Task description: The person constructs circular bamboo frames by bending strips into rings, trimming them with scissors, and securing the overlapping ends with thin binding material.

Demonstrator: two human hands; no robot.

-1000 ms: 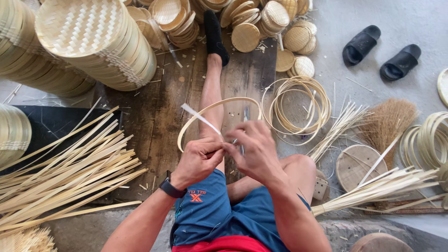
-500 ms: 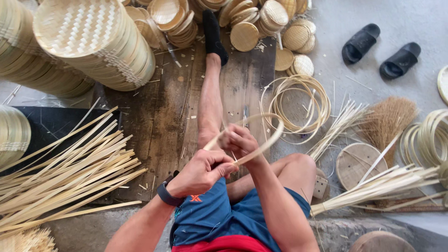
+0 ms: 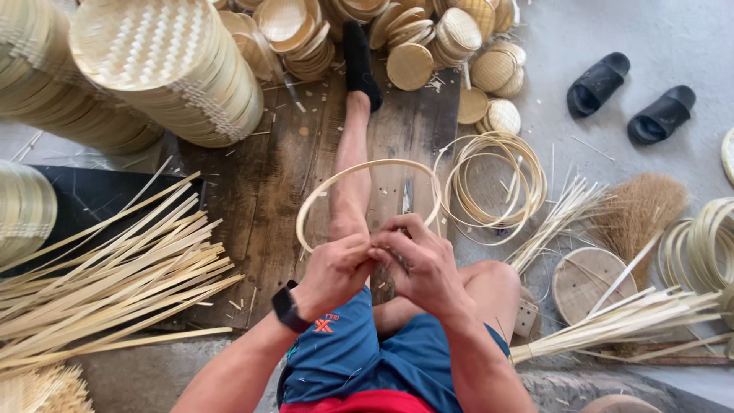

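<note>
Strip (image 3: 367,177) now a closed hoop — both hands (image 3: 382,268) pinching.

Grey concrete floor (image 3: 612,30) under a dark, worn wooden board (image 3: 267,191), daylit.

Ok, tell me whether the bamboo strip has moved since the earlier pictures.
Yes. The bamboo strip, half a second ago bent rightward toward the pile of rings, now arches as a closed hoop over the outstretched leg.

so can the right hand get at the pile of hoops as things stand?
Probably yes: the hoop pile lies just beyond the right hand, nothing between. But both hands are pinching the hoop, so it would have to let go.
</note>
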